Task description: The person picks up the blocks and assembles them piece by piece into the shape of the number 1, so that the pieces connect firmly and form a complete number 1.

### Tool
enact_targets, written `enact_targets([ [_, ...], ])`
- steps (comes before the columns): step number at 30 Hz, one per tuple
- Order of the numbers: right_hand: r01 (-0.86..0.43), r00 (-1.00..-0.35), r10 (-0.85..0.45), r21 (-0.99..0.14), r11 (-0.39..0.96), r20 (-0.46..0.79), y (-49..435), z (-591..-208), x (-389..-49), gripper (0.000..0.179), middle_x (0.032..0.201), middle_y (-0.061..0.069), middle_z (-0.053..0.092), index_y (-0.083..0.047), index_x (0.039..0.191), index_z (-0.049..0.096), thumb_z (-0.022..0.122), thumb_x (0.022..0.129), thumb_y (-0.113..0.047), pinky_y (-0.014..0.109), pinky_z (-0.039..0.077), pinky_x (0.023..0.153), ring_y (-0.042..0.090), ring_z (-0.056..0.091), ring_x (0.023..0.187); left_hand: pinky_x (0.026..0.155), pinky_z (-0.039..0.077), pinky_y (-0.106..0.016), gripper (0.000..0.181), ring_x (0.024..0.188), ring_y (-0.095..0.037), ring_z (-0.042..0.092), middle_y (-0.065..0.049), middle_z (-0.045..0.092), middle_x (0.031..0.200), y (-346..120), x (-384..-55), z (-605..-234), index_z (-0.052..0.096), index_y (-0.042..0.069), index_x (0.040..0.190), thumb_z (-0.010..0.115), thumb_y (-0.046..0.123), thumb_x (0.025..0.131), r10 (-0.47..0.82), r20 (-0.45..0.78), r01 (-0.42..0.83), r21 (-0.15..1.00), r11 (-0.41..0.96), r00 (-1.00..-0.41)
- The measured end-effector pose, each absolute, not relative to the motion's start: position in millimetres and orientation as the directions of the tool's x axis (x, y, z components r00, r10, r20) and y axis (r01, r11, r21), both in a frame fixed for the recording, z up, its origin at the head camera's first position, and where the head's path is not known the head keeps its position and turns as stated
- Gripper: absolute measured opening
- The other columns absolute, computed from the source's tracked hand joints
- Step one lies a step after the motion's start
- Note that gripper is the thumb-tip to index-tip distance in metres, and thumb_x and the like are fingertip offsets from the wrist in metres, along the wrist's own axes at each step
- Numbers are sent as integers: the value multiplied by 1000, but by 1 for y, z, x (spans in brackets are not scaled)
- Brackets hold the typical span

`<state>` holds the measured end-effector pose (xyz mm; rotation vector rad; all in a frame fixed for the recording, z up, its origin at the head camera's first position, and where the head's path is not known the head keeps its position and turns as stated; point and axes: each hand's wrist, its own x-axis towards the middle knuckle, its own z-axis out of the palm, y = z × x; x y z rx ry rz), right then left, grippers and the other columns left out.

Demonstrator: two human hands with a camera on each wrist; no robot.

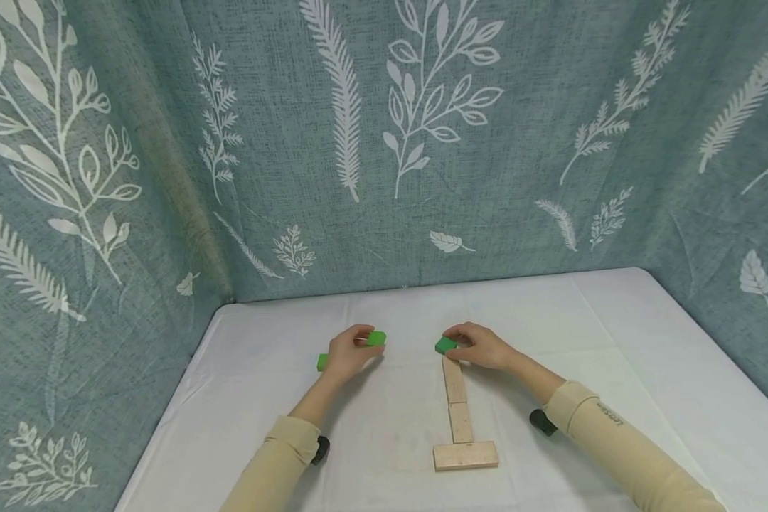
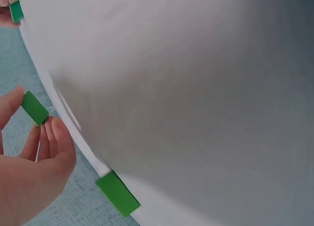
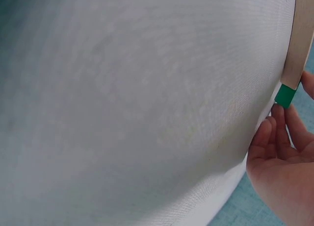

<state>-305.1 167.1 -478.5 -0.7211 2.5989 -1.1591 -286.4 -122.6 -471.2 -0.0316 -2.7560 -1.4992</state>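
Note:
My left hand [image 1: 350,352] pinches a bright green block [image 1: 376,338] between thumb and fingers. In the left wrist view this green block [image 2: 35,108] is held off the table. A second bright green block [image 1: 322,362] lies on the table just left of that hand, partly hidden by it. My right hand [image 1: 481,345] holds a darker green block [image 1: 445,345] between thumb and fingers at the far end of a row of wooden blocks [image 1: 454,380]. The right wrist view shows this green block [image 3: 285,95] against the end of the wood.
A wooden block [image 1: 466,456] lies crosswise at the near end of the row, forming an upside-down T. White cloth covers the table [image 1: 384,427]. A blue-green leaf-patterned curtain [image 1: 358,235] hangs along the table's back and sides.

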Motion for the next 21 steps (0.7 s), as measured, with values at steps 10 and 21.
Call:
enact_targets([
  [10,-345,-862,-507,-745,571,11,168,-477,-306,42,124,17,58,2,128,57,66,93,-20,47,45,92,31,54,110,84,50,-40,44,107,-29,59,-12,64,117,-112,-279,-470,63,3,124,76,18,84,59,0,30,866,498,-998],
  [21,-351,-861,-509,-742,571,16,167,-477,-305,42,124,17,58,3,128,57,65,93,-20,48,44,94,33,54,112,84,50,-40,44,104,-28,61,-10,65,114,-95,-273,-469,64,4,123,77,18,83,114,6,61,871,488,-993],
])
